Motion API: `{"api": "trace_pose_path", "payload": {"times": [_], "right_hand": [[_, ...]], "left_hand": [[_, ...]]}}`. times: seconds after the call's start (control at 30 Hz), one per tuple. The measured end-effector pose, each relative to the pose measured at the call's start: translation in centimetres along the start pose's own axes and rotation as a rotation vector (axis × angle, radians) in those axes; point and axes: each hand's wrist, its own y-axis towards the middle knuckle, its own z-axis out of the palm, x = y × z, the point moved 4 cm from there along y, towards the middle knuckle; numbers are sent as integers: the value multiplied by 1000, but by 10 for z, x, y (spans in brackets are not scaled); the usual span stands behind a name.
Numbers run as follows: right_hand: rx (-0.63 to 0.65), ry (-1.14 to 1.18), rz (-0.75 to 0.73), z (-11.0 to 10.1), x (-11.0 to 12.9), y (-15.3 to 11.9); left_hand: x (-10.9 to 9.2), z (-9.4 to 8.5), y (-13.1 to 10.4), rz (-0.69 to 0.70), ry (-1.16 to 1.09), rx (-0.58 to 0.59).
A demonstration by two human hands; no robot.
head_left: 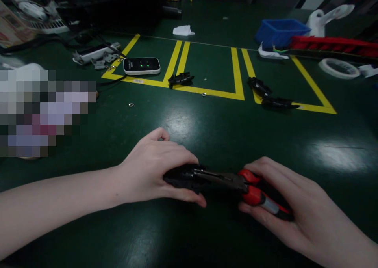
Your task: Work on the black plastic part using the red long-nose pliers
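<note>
My left hand (161, 161) is closed around a black part (181, 177), with the thumb and fingers on either side of it. In my right hand (289, 197) are long-nosed pliers (227, 180) with red and black handles, held around the grips. The jaws of the pliers point left and reach the right end of the black part. Whether the jaw tips grip it cannot be made out. Both hands are low over the dark green table (189, 236).
Yellow tape marks boxes beyond my hands. Near them lie black parts (180, 79) (259, 86) (280, 102), a device with green lights (141, 66), and small rings (131, 105). A blue bin (280, 31), red brush (333, 45) and tape roll (339, 68) stand back right.
</note>
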Motion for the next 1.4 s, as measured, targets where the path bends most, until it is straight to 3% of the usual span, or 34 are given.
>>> {"api": "trace_pose_path", "payload": {"times": [0.13, 0.33, 0.43, 0.87, 1.4], "right_hand": [[-1, 27, 3, -1, 1, 0], [25, 12, -78, 1, 3, 0], [22, -27, -106, 2, 2, -1], [-31, -172, 16, 5, -7, -3], [-103, -297, -36, 1, -7, 8]], "left_hand": [[0, -1, 1, 1, -72, 6], [6, 3, 7, -100, -363, 245], [8, 4, 7, -128, -378, 286], [3, 3, 9, -153, -31, 163], [-4, 9, 10, -61, 492, 67]]}}
